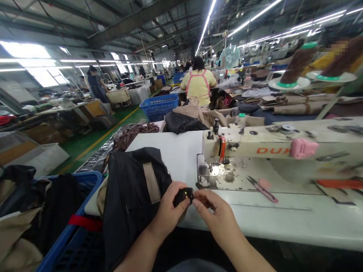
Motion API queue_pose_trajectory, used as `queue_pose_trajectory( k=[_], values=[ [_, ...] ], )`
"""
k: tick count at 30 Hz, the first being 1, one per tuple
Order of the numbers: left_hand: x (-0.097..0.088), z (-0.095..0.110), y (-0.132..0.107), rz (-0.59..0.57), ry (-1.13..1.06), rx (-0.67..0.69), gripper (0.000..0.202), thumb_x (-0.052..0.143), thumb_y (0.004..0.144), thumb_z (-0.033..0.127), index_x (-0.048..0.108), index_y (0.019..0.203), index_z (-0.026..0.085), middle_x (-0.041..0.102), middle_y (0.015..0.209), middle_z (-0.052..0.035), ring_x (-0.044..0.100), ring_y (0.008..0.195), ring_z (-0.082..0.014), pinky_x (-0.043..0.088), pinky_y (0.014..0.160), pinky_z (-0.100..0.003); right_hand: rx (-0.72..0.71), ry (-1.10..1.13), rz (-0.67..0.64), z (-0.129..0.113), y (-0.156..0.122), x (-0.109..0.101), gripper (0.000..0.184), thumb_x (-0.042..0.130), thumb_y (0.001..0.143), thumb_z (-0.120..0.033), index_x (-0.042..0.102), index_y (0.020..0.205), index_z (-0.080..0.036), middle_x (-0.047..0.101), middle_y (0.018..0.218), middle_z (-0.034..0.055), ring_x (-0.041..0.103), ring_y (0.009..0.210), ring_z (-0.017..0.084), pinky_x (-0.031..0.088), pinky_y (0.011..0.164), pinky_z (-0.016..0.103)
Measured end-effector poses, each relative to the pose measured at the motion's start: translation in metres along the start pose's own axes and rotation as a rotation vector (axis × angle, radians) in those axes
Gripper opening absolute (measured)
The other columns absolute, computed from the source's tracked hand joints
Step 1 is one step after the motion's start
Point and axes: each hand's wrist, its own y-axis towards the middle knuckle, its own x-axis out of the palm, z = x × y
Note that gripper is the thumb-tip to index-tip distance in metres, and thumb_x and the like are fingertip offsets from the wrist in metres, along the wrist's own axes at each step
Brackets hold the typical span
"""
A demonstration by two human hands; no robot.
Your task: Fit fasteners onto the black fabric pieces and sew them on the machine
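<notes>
In front of the table edge, my left hand is closed round a small, glossy black piece with a gold-coloured shiny spot; its exact kind does not show. My right hand pinches at the right end of this piece with thumb and forefinger. Black fabric with a beige strip, perhaps a bag part, drapes over the table's left side, beside my left forearm. To the right stands a sewing machine, its needle area a little beyond my hands. Pink-handled thread snips lie on its bed.
A blue basket full of black and beige fabric is at the left. Dark brown strips and more fabric lie behind the white table. Thread cones stand at upper right. A person in a yellow top sits ahead.
</notes>
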Motion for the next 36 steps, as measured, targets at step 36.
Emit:
queue_pose_trajectory(
  k=[36],
  values=[
    [0.003, -0.011, -0.008, -0.132, 0.076, 0.005, 0.027, 0.058, 0.1, 0.04, 0.066, 0.116, 0.02, 0.068, 0.112, -0.0086, 0.064, 0.106, -0.0227, 0.05, 0.096, -0.033, -0.147, -0.228, 0.037, 0.014, -0.001, -0.001, 0.021, 0.055, 0.09, -0.024, 0.075, 0.084, -0.022, 0.069, 0.076, 0.0029, 0.063, 0.07, 0.017, 0.049, 0.068, 0.028]
  ],
)
